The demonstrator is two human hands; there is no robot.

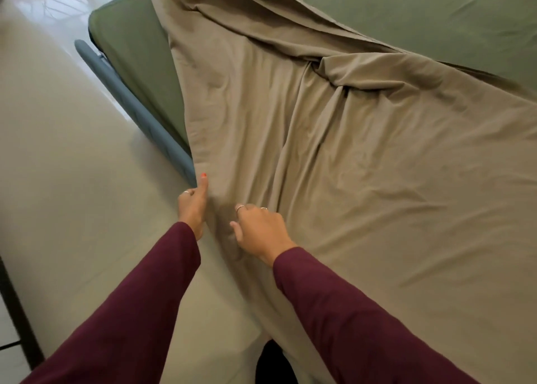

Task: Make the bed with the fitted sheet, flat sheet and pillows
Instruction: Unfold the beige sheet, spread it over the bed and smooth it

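Flat sheet, tan and creased, sprawls from the top of the frame to the lower right over the green fitted sheet. Near lower centre my left hand pinches its hanging edge, thumb up, and my right hand curls into a bunched fold beside it. I judge a hard tug here could drag the whole sheet off-square, since the ridge at upper right lies loose and the bed frame may snag the edge.

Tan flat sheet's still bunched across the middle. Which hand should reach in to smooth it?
Right, probably. The right hand already lies over the tan flat sheet, nearer the bunched fold, while the left hand pinches the sheet's edge by the bed rail.
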